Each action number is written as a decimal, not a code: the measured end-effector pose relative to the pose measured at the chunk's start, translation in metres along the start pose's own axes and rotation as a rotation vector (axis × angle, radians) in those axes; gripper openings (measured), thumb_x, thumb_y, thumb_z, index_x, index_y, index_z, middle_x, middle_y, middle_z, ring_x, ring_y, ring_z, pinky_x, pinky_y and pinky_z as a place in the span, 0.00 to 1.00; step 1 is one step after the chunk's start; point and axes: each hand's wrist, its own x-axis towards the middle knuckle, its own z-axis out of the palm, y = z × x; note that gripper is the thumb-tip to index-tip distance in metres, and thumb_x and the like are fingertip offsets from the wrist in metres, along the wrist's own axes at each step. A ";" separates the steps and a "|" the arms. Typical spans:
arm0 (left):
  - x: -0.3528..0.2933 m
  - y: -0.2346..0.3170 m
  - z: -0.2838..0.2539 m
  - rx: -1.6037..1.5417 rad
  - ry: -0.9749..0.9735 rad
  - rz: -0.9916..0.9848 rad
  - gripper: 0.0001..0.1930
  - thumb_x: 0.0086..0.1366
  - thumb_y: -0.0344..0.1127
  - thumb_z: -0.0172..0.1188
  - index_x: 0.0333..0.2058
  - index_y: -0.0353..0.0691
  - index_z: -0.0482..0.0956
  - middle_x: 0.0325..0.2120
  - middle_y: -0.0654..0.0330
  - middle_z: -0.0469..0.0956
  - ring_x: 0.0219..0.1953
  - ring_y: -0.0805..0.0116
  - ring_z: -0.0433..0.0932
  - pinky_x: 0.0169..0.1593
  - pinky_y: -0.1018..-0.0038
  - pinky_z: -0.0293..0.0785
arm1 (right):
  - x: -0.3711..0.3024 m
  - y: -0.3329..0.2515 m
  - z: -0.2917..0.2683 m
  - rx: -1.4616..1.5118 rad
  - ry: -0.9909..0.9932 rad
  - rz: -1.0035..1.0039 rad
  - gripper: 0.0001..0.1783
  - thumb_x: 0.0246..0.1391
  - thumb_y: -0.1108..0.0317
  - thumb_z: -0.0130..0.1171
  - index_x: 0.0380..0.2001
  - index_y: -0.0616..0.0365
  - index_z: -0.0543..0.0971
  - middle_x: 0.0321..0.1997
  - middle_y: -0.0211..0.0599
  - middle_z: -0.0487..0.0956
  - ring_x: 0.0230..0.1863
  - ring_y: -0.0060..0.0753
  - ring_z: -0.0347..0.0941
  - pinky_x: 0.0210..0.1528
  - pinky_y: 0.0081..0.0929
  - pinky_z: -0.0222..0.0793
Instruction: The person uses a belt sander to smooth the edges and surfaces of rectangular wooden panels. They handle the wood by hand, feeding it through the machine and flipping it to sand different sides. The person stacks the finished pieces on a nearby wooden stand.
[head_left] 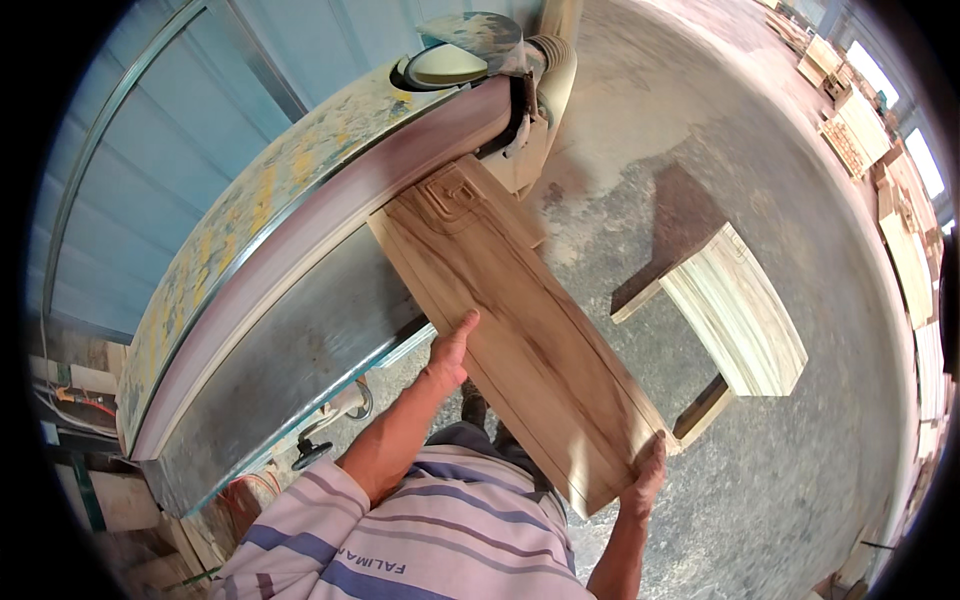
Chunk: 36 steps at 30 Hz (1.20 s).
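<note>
A long brown wooden panel (535, 345) with dark grain lies slantwise across the middle, in both of my hands. Its far end has a carved relief (450, 200) and is up against the pinkish belt (320, 225) of a belt sander, over the far end of the grey metal work table (285, 350). My left hand (452, 352) grips the panel's left edge about midway, thumb on top and fingers hidden underneath. At the near right corner, my right hand (647, 475) is closed round the edge. Whether the far end touches the belt, I cannot tell.
A wooden stool-like stand (735, 315) with a pale slatted top is on the concrete floor to the right. A dust hose (555, 55) rises behind the sander's far end. Under the table is a black handwheel (312, 455). Stacked timber (855, 130) lines the far right.
</note>
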 end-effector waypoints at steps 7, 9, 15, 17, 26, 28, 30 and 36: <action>-0.024 -0.006 0.013 0.006 0.024 -0.060 0.30 0.51 0.44 0.69 0.50 0.39 0.69 0.46 0.58 0.73 0.48 0.62 0.72 0.50 0.62 0.72 | 0.002 0.006 -0.026 0.051 0.057 0.042 0.28 0.62 0.55 0.42 0.57 0.66 0.64 0.60 0.37 0.65 0.61 0.27 0.59 0.63 0.24 0.52; -0.014 -0.007 0.007 -0.014 0.000 -0.061 0.30 0.51 0.45 0.68 0.50 0.40 0.68 0.46 0.58 0.73 0.48 0.61 0.72 0.50 0.61 0.71 | 0.002 0.004 -0.020 0.024 0.040 0.032 0.28 0.62 0.55 0.42 0.57 0.66 0.64 0.59 0.37 0.66 0.60 0.26 0.60 0.63 0.24 0.53; -0.004 0.003 0.005 -0.028 -0.017 -0.085 0.30 0.52 0.45 0.67 0.52 0.42 0.67 0.48 0.57 0.72 0.50 0.58 0.71 0.52 0.58 0.70 | 0.004 0.008 -0.014 -0.001 -0.020 0.006 0.31 0.61 0.51 0.41 0.57 0.66 0.63 0.56 0.35 0.67 0.58 0.26 0.62 0.61 0.24 0.54; 0.002 0.007 0.003 -0.031 -0.016 -0.082 0.31 0.52 0.45 0.67 0.52 0.41 0.66 0.48 0.57 0.71 0.50 0.58 0.71 0.52 0.58 0.69 | 0.006 0.005 -0.002 0.012 -0.025 0.033 0.32 0.60 0.49 0.41 0.56 0.66 0.64 0.55 0.35 0.68 0.57 0.26 0.63 0.61 0.25 0.55; 0.005 0.014 0.002 -0.034 -0.079 -0.040 0.30 0.56 0.45 0.63 0.54 0.40 0.65 0.50 0.56 0.70 0.52 0.58 0.69 0.54 0.58 0.68 | 0.005 -0.008 0.024 0.028 0.073 0.118 0.28 0.59 0.50 0.43 0.52 0.63 0.68 0.52 0.37 0.70 0.53 0.32 0.67 0.56 0.30 0.62; 0.006 0.012 0.001 -0.044 -0.093 -0.049 0.30 0.56 0.45 0.63 0.54 0.40 0.65 0.51 0.56 0.69 0.52 0.58 0.69 0.54 0.57 0.67 | 0.005 -0.011 0.027 0.014 0.090 0.117 0.28 0.59 0.49 0.44 0.52 0.62 0.69 0.51 0.37 0.71 0.52 0.32 0.67 0.55 0.30 0.63; 0.007 0.011 0.000 -0.042 -0.089 -0.058 0.30 0.57 0.45 0.62 0.54 0.40 0.65 0.51 0.56 0.69 0.52 0.58 0.68 0.54 0.57 0.67 | 0.004 -0.015 0.028 0.016 0.090 0.142 0.28 0.59 0.49 0.44 0.51 0.62 0.69 0.50 0.37 0.71 0.51 0.32 0.68 0.54 0.30 0.64; 0.007 0.012 0.000 0.022 -0.022 -0.066 0.30 0.57 0.47 0.62 0.55 0.41 0.65 0.52 0.57 0.69 0.53 0.57 0.68 0.54 0.57 0.66 | 0.007 -0.013 0.031 0.100 0.183 0.147 0.27 0.56 0.51 0.49 0.46 0.65 0.71 0.43 0.41 0.74 0.43 0.37 0.72 0.45 0.32 0.70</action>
